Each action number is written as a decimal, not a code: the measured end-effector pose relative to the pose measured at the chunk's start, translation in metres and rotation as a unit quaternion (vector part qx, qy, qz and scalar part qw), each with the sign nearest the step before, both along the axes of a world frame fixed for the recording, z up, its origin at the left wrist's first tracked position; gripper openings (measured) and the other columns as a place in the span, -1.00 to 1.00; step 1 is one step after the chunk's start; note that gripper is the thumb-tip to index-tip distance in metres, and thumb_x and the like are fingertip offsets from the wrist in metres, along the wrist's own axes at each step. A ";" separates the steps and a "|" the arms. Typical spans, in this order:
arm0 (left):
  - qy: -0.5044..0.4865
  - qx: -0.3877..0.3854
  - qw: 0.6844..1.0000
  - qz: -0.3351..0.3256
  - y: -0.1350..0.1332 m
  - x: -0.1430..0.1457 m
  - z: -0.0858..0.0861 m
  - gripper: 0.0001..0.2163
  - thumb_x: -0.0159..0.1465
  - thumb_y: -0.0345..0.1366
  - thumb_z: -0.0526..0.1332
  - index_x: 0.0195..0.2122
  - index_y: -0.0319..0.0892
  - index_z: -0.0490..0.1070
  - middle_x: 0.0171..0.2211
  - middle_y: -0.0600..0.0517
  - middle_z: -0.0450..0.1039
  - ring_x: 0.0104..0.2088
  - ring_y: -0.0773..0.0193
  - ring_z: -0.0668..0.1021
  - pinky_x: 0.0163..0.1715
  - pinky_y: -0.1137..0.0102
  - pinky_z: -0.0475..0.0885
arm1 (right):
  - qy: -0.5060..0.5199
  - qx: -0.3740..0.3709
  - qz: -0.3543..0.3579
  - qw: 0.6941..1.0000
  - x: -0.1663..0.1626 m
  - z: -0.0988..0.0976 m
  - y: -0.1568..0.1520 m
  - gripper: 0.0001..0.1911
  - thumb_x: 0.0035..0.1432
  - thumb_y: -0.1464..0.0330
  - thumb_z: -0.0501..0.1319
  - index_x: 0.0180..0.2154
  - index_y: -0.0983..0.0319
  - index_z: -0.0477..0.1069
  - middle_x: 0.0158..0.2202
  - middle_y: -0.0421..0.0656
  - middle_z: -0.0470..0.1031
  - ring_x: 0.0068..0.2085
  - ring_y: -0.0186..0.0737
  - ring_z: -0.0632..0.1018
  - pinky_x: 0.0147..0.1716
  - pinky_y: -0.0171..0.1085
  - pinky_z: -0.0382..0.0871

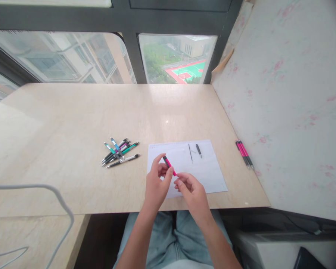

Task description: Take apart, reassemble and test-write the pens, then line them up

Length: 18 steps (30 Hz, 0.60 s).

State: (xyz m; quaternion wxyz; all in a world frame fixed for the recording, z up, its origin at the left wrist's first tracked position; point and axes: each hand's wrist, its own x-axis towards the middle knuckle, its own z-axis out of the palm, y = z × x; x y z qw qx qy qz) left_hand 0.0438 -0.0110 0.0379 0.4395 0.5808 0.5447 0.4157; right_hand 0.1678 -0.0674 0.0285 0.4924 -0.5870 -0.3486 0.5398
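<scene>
My left hand (158, 183) grips a pink pen barrel (169, 166) with a black clip end, its forefinger on the upper end and its thumb lower down. The barrel is tilted, its open end pointing down toward my right hand (190, 186). My right hand's fingertips are pinched together right at that lower end; what they hold, if anything, is too small to make out. Both hands are above a white sheet of paper (210, 175). On the sheet lie a thin dark ink refill (190, 152), a small spring (194, 151) and a black pen grip section (198, 150) with a metal tip.
Left of the paper lies a loose pile of several click pens (119, 152) in mixed colours. Two pink-and-black pens (244, 154) rest side by side against the papered wall (296, 112). A grey cable (56, 194) loops over the desk's left front. Windows stand behind the desk.
</scene>
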 end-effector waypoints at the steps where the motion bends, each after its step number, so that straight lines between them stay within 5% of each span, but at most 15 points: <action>1: 0.023 0.009 1.000 -0.002 0.007 0.001 0.001 -0.57 0.31 -0.29 0.19 0.20 -0.10 0.22 -0.37 0.08 0.47 -0.35 0.30 0.54 -0.28 0.37 0.42 | -0.033 0.009 -0.005 0.999 0.002 -0.002 0.000 -0.73 0.23 0.20 0.20 -0.13 0.22 0.50 -0.25 -0.08 0.60 -0.23 -0.14 0.62 -0.17 -0.17 0.49; 10: 0.325 0.054 0.938 -0.104 0.061 0.026 -0.005 -0.67 0.28 -0.45 0.11 0.07 -0.18 0.39 -0.16 -0.10 0.48 -0.37 0.27 0.53 -0.24 0.31 0.41 | -0.156 0.038 -0.028 0.987 0.023 -0.015 -0.002 -0.76 0.25 0.26 0.14 -0.18 0.21 0.53 -0.28 -0.09 0.62 -0.25 -0.14 0.62 -0.19 -0.19 0.48; 18: 0.355 0.041 0.930 -0.092 0.074 0.036 -0.010 -0.69 0.27 -0.48 0.11 0.02 -0.22 0.42 -0.23 -0.10 0.51 -0.25 0.15 0.55 -0.18 0.27 0.40 | -0.157 0.041 -0.036 0.986 0.028 -0.015 -0.002 -0.77 0.25 0.27 0.14 -0.19 0.21 0.53 -0.30 -0.10 0.63 -0.26 -0.15 0.63 -0.20 -0.20 0.49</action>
